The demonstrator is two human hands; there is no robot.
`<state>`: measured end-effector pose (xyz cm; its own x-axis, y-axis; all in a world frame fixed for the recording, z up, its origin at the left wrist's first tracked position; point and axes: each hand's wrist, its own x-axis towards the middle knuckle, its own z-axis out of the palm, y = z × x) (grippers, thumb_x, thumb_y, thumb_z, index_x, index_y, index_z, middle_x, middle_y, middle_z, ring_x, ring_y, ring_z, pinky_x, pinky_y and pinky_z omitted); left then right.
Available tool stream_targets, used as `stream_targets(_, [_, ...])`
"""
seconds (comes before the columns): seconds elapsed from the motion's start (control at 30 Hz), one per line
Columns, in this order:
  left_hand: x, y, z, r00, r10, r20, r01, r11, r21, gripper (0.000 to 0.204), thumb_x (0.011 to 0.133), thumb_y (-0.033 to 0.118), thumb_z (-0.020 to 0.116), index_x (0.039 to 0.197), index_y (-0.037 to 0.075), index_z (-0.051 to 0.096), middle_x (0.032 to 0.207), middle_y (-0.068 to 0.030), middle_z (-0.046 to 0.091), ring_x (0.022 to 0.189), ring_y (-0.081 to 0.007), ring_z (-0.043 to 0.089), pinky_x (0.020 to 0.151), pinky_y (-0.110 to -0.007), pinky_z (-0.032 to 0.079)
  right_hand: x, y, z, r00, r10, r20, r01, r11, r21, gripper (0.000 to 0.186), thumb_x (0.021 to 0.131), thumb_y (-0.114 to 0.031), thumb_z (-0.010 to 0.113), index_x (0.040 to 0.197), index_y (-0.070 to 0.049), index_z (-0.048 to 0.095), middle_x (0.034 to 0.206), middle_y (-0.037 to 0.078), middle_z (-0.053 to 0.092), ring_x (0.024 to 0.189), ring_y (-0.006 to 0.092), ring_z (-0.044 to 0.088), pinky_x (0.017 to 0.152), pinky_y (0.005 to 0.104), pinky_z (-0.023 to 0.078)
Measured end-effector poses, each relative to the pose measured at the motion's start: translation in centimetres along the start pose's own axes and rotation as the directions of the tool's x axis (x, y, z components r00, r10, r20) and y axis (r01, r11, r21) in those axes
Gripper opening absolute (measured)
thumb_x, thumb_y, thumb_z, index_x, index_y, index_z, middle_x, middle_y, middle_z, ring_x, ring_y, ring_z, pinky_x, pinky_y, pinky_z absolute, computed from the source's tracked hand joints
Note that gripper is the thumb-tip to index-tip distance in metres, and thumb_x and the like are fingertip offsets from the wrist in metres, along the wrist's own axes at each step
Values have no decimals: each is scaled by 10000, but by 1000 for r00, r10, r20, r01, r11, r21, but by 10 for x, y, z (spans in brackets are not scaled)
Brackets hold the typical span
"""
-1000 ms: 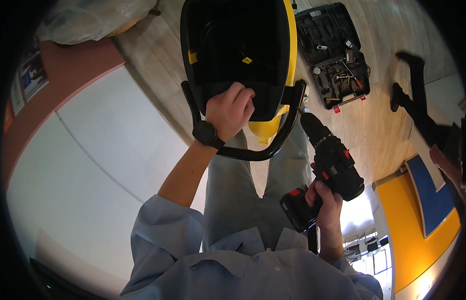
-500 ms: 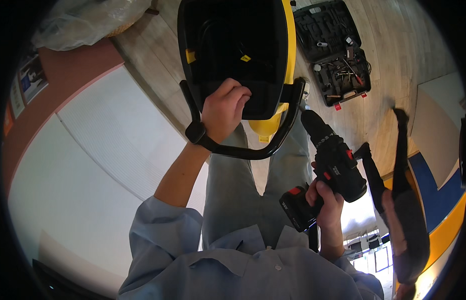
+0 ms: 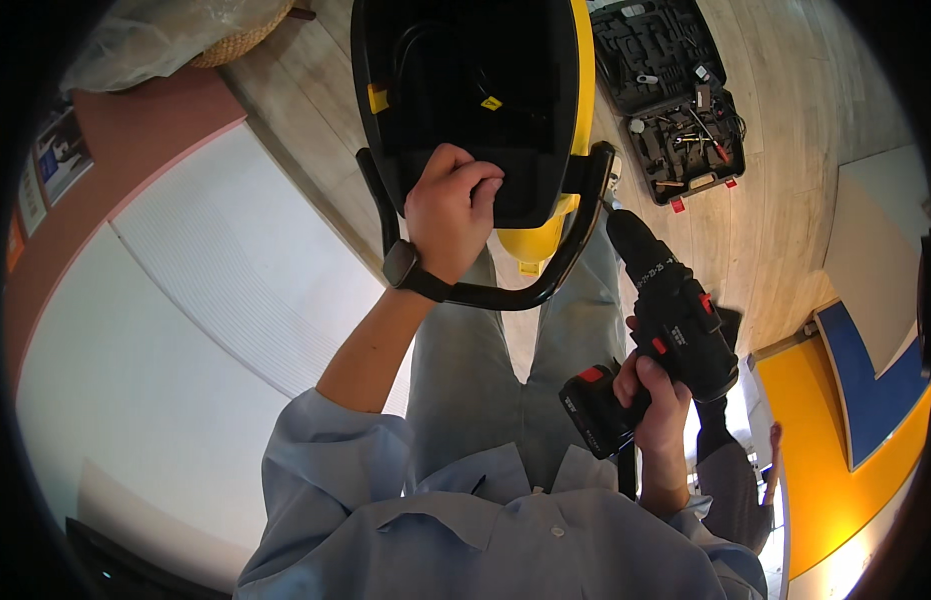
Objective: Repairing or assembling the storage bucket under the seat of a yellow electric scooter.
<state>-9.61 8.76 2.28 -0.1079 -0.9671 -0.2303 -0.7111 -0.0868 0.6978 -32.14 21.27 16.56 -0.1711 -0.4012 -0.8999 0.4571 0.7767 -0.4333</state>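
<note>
Clearly the biggest thing is the black and yellow seat shell (image 3: 486, 90), tipped so its dark underside faces the person, seemingly so that side can be got at. Around the shell's near end curves a black tube frame (image 3: 506, 295), which rests over the person's knees. On the shell's lower lip the left hand (image 3: 448, 215) is curled tight, fingers hooked over the edge, apparently to steady the shell; a dark watch (image 3: 401, 265) sits at that wrist. Right of the shell lies an open black tool case (image 3: 671, 95) on the pale wooden floor (image 3: 786, 200), lid back, small bits showing. Below and right of the shell, the right hand (image 3: 658, 400) is wrapped firmly round the grip of a black cordless drill (image 3: 666, 310), its nose angled up toward the frame's right end.
</note>
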Motion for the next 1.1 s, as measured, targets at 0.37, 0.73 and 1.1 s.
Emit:
stream_targets(0.37, [5, -2, -4, 994, 99, 39, -100, 994, 32, 130, 743, 9, 765, 846, 87, 745, 841, -42, 588, 667, -248, 634, 611, -341, 524, 0, 0, 0, 1000, -28, 1, 28, 999, -19, 483, 895, -175, 586, 1309, 65, 521, 620, 39, 482, 520, 111, 441, 523, 247, 375])
stream_targets(0.73, [10, 0, 5, 971, -220, -94, 191, 948, -254, 223, 755, 10, 821, 840, 53, 619, 809, -51, 590, 587, -130, 571, 577, -216, 490, 0, -1, 2, 999, -52, 3, 52, 999, -15, 472, 895, -143, 580, 1312, 67, 511, 617, 43, 487, 508, 105, 436, 515, 251, 389])
stream_targets(1.1, [13, -16, -16, 970, -129, 206, 186, 941, -285, 269, 768, 23, 813, 957, 76, 629, 883, -88, 630, 738, -148, 645, 677, -245, 545, -15, -18, 24, 989, -122, 79, 140, 947, -289, 445, 885, -102, 559, 1293, 74, 535, 619, 32, 502, 521, 100, 452, 531, 248, 382])
